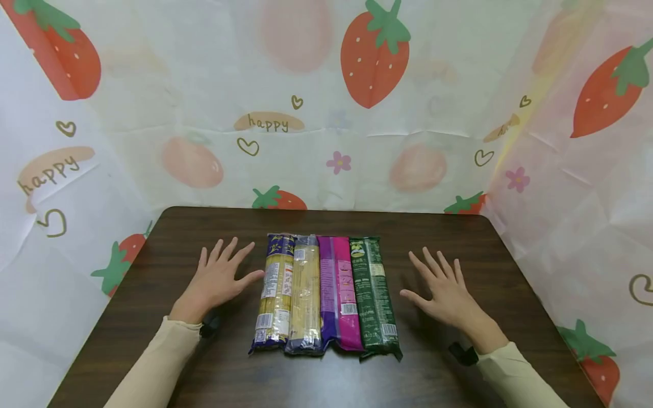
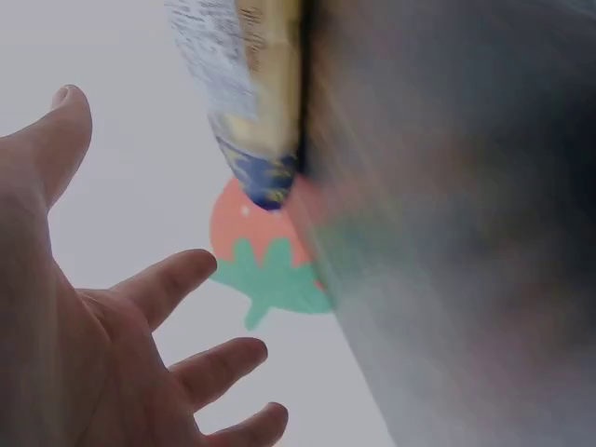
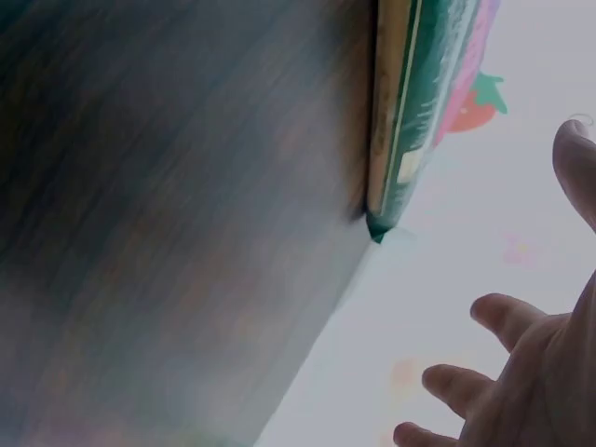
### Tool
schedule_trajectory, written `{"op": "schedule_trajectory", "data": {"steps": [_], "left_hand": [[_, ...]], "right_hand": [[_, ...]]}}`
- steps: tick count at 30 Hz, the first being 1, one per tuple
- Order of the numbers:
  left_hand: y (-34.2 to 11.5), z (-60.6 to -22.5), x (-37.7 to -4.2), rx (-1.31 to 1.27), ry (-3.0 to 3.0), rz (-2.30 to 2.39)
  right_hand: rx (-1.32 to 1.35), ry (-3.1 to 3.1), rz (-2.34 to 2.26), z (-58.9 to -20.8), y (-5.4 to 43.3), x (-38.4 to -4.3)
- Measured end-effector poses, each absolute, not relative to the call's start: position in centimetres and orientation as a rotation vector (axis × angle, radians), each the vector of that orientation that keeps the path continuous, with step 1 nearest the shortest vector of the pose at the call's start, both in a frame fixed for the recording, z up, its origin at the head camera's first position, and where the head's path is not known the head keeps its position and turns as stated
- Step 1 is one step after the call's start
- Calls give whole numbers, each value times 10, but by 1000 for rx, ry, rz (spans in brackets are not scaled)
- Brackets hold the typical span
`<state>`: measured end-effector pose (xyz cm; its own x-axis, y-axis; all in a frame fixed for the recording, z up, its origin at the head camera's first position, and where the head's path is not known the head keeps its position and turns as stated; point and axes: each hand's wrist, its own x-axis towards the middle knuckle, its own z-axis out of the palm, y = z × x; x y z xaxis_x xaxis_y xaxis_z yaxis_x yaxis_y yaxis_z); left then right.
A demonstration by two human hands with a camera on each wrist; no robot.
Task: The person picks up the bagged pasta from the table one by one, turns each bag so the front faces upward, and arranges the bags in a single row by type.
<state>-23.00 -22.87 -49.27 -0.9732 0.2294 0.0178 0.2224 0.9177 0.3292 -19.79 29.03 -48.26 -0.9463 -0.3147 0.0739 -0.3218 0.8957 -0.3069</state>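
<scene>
Side by side in the middle of the table lie a blue-and-gold pack of dry noodles (image 1: 275,294), a clear pack of noodles (image 1: 306,294), a pink-and-purple packet (image 1: 340,294) and a dark green packet (image 1: 374,294). My left hand (image 1: 216,280) is spread to the left of the row, its thumb tip close to the blue-and-gold pack; whether they touch I cannot tell. To the right of the green packet my right hand (image 1: 446,294) is spread with fingers apart, holding nothing. Both wrist views show straight fingers, with the nearest pack beyond them.
The packs lie on a dark brown wooden table (image 1: 326,379) with rounded far corners. A white sheet (image 1: 326,158) printed with strawberries, hearts and "happy" stands behind and on both sides. Each wrist wears a dark strap device.
</scene>
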Motion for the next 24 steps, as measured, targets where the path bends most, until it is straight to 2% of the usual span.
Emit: {"op": "schedule_trajectory", "data": {"steps": [14,24], "left_hand": [[-146,-465,-268,694,3043,429],[-114,-465,-294,734,2962,410]], "right_hand": [[596,-3020,523,-486,278,-180],[655,-2993,512,-494,269,-167]]}}
